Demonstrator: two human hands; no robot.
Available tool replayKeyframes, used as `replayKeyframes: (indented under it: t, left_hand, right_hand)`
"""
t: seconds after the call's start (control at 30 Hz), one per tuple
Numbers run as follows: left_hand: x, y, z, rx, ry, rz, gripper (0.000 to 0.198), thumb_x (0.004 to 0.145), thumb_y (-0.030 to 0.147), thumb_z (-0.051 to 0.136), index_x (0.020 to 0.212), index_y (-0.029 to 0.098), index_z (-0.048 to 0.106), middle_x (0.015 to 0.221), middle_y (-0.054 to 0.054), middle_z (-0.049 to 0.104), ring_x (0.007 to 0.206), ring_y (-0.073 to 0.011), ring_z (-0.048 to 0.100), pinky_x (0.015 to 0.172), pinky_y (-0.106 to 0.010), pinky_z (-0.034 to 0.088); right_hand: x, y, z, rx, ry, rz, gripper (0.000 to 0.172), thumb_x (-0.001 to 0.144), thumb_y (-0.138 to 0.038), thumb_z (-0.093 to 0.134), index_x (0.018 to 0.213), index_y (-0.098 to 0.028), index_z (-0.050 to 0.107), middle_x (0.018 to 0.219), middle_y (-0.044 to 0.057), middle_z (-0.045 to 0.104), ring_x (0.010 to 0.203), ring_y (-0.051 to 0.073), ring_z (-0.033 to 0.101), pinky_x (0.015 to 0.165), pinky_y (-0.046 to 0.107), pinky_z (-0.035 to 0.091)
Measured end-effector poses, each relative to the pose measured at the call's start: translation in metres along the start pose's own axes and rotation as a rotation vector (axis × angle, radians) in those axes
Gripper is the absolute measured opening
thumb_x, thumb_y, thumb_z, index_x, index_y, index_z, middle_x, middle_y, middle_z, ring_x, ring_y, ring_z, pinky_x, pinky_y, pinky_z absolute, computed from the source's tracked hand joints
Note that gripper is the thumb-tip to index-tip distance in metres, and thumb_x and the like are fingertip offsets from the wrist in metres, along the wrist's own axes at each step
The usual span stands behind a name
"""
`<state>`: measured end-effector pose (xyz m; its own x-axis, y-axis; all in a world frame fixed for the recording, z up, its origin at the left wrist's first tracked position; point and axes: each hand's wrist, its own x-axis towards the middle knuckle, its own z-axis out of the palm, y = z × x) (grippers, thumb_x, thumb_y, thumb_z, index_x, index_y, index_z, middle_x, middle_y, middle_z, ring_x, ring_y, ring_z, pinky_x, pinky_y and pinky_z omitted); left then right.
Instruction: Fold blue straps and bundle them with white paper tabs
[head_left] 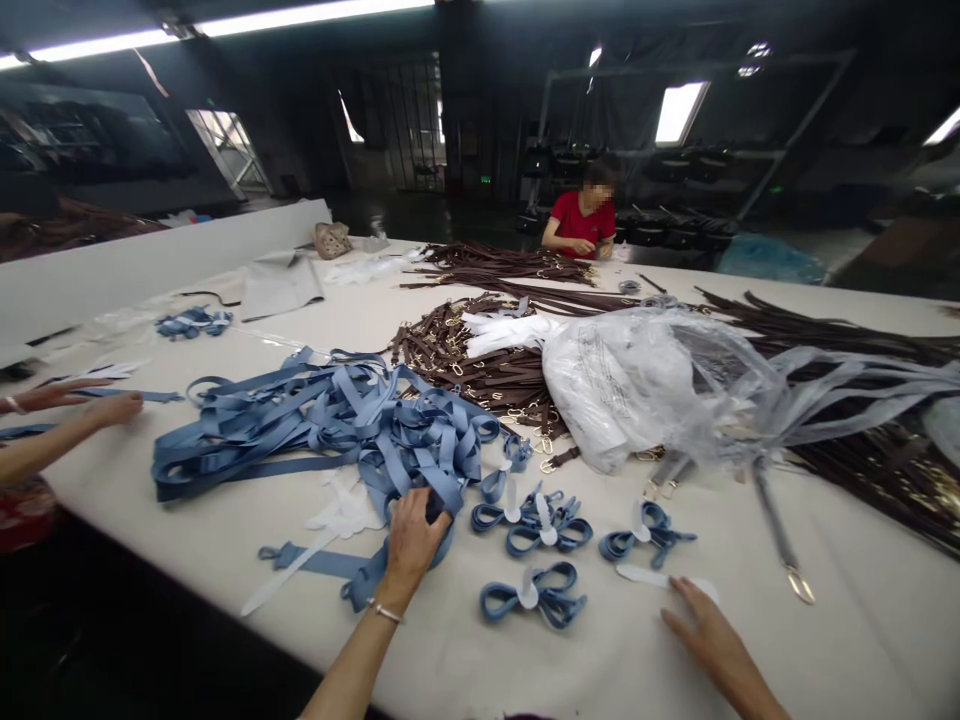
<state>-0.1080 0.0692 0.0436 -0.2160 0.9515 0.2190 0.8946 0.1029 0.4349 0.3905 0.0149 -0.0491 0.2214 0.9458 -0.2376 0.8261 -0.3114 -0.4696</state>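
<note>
My left hand (411, 540) is closed on a blue strap (442, 495) at the near edge of a tangled heap of blue straps (322, 420). My right hand (701, 630) lies flat and open on the table, fingertips on a white paper strip (660, 577). Between my hands lie several folded blue strap bundles (534, 595), each bound with a white band. More bundles (646, 532) sit just beyond the strip.
Brown straps with gold clasps (480, 365) pile up mid-table beside a clear plastic bag (637, 385). Another person's hands (90, 402) rest on the cream table (862, 620) at left. A person in red (581, 220) works at the far end.
</note>
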Motion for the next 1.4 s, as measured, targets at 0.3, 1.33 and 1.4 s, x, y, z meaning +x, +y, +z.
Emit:
replayKeyframes:
  t: [0.3, 1.33, 1.4]
  left_hand:
    - [-0.009, 0.09, -0.033, -0.115, -0.052, 0.303, 0.012, 0.089, 0.03, 0.061, 0.096, 0.021, 0.062, 0.094, -0.005, 0.067, 0.095, -0.0247, 0.059, 0.087, -0.041, 0.04]
    - [-0.028, 0.136, -0.053, -1.459, -0.935, -0.275, 0.05, 0.07, 0.05, 0.078, 0.1, 0.013, 0.064, 0.081, -0.004, 0.065, 0.064, -0.0123, 0.059, 0.05, -0.02, 0.046]
    - [-0.035, 0.155, -0.054, -1.453, -0.99, -0.223, 0.044, 0.068, 0.046, 0.079, 0.094, 0.012, 0.067, 0.076, -0.003, 0.064, 0.061, -0.0126, 0.059, 0.056, -0.024, 0.049]
  right_hand:
    - [-0.033, -0.084, -0.035, 0.458, -0.036, 0.197, 0.074, 0.062, -0.074, 0.056, 0.112, -0.02, 0.065, 0.122, 0.014, 0.066, 0.111, 0.034, 0.063, 0.1, 0.046, 0.051]
    - [-0.126, -0.239, -0.084, 0.912, -0.986, 0.006, 0.061, 0.065, -0.05, 0.082, 0.111, -0.017, 0.059, 0.082, 0.005, 0.071, 0.066, 0.009, 0.06, 0.057, 0.016, 0.04]
    - [-0.128, -0.239, -0.08, 0.935, -0.962, -0.029, 0.071, 0.062, -0.061, 0.079, 0.115, -0.018, 0.059, 0.09, 0.007, 0.071, 0.07, 0.012, 0.063, 0.058, 0.018, 0.041]
